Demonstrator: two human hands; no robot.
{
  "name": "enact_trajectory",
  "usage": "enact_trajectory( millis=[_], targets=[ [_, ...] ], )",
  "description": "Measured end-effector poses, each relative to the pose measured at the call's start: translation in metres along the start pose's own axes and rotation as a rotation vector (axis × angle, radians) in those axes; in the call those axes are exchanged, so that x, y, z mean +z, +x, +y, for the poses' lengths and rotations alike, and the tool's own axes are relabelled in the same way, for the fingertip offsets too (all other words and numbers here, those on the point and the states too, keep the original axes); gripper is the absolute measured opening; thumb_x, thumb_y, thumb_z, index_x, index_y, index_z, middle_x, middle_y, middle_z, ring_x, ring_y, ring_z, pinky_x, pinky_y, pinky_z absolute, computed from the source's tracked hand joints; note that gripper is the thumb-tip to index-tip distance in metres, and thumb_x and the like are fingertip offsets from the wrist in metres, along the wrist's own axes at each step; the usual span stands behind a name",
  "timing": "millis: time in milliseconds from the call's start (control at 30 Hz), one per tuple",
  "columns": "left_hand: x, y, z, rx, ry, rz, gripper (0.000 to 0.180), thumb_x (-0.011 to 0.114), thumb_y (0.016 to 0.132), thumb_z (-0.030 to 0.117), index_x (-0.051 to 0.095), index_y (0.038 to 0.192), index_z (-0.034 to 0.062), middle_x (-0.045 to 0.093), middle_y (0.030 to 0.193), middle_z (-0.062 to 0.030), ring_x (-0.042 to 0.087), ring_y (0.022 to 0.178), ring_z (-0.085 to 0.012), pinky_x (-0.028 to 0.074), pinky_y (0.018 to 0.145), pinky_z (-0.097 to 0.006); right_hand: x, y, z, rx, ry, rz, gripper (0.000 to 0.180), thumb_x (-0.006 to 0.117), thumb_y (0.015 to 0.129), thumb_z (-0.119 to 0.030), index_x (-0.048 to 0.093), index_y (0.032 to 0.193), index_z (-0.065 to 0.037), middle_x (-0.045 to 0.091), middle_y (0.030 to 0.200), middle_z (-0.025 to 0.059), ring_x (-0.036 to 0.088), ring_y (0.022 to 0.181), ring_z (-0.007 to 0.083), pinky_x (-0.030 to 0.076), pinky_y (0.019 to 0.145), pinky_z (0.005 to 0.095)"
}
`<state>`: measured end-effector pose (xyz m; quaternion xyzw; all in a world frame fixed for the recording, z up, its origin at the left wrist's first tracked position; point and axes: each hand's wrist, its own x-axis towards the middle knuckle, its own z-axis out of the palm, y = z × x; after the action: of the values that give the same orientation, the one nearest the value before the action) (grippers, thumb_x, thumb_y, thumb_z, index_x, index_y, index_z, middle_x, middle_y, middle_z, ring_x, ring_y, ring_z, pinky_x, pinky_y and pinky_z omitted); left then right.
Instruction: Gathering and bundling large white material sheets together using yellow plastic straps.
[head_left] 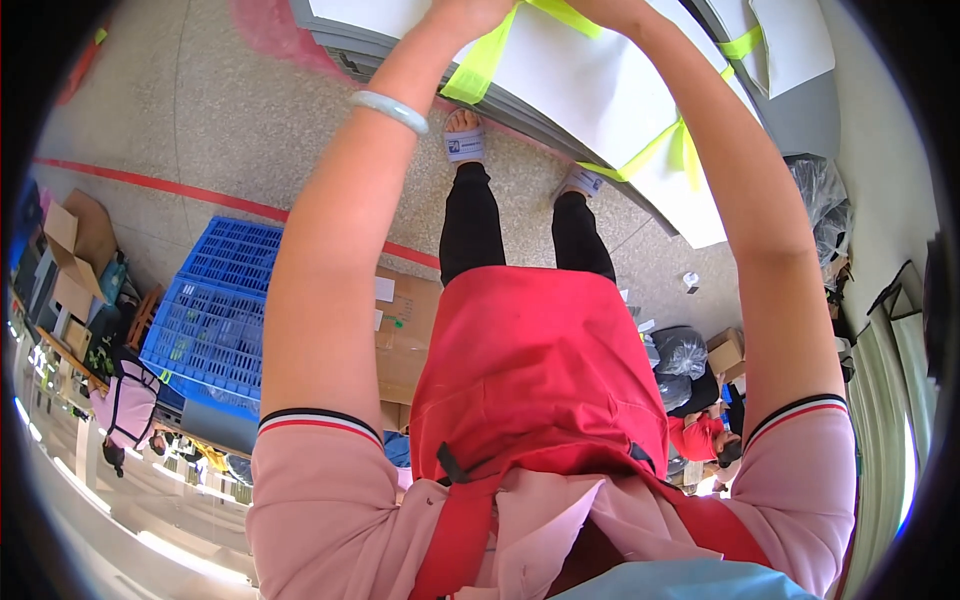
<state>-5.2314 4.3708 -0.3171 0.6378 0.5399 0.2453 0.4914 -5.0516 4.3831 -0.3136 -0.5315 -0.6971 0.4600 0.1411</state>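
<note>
While reaching forward to white sheets (590,80) with yellow-green straps (480,65), handling mid-step; both hands cut off, grip impossible to tell; calls for steady pull.

A flat brown carton (408,330) with small white labels (385,289) lies on the floor beside a blue crate (215,310). An open brown box (75,250) stands at far left. Another small brown box (725,352) sits at right among grey bags (680,350).
</note>
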Motion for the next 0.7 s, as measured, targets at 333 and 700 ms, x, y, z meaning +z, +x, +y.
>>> enact_trajectory(
  millis=[333,700],
  targets=[
    [-0.007,0.007,0.018,0.086,0.210,0.380,0.020,0.067,0.080,0.000,0.060,0.099,-0.0026,0.064,0.096,-0.0187,0.065,0.089,-0.0349,0.052,0.075,-0.039,-0.019,0.012,0.002,0.155,0.068,-0.277,0.019,0.065,0.087,-0.014,0.069,0.098,0.000,0.071,0.086,0.0064,0.064,0.078,0.0138,0.052,0.071,0.0299],
    [0.030,-0.040,0.024,-0.426,-0.205,0.175,0.012,0.073,0.082,0.010,0.066,0.081,0.0003,0.067,0.068,-0.0089,0.064,0.065,-0.0167,0.049,0.061,-0.035,0.007,-0.010,-0.004,0.332,0.218,0.028,0.020,0.067,0.088,-0.022,0.071,0.094,-0.003,0.067,0.085,0.0037,0.057,0.073,0.0097,0.048,0.067,0.0274]
  ],
)
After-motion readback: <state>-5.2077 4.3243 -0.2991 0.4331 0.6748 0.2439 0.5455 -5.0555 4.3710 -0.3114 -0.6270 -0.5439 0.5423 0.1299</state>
